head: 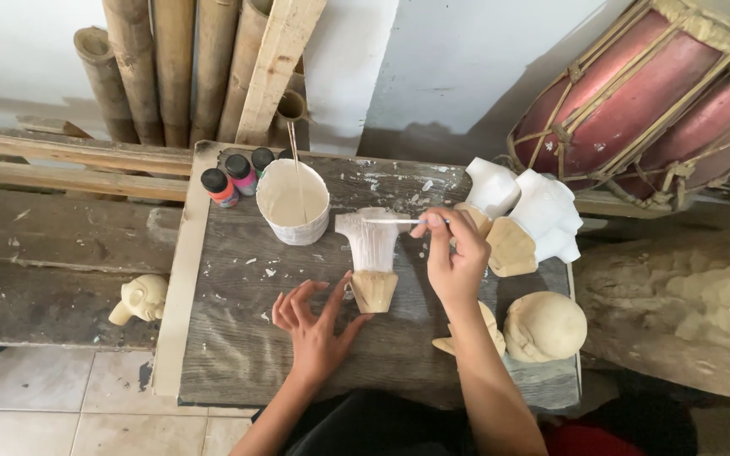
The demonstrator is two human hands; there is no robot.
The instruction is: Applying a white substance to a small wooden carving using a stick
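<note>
One mushroom-shaped carving [373, 257] lies near the centre of the counter [238, 338], its white-coated wide end toward 12 o'clock and its bare tan base toward 6 o'clock. The left hand [314, 325] rests at 7 o'clock of the carving, fingers spread, with the thumb and one fingertip touching the tan base; its grip is apart, not closed around anything. The right hand [454, 257] sits at 3 o'clock of the carving, its grip clamped on one thin brush [394, 221], whose tip lies across the white upper end. One white cup [294, 201] of pale paint stands at 11 o'clock of the carving, just beside it, with one thin stick [296, 156] standing in it. Three small paint bottles [238, 176] with dark caps stand in a row at 10 o'clock of the cup, near the counter's far edge. Two white-coated carvings [542, 215] lie at 3 o'clock, beyond the right hand, close to the right edge. Two bare tan carvings [544, 325] lie at 4 o'clock, near the right front corner, one partly hidden under the right forearm. One small tan figure [139, 298] lies off the counter at 9 o'clock, on a lower wooden ledge. Open counter surface lies between the cup and the left edge, and along the front edge at 7 o'clock.
</note>
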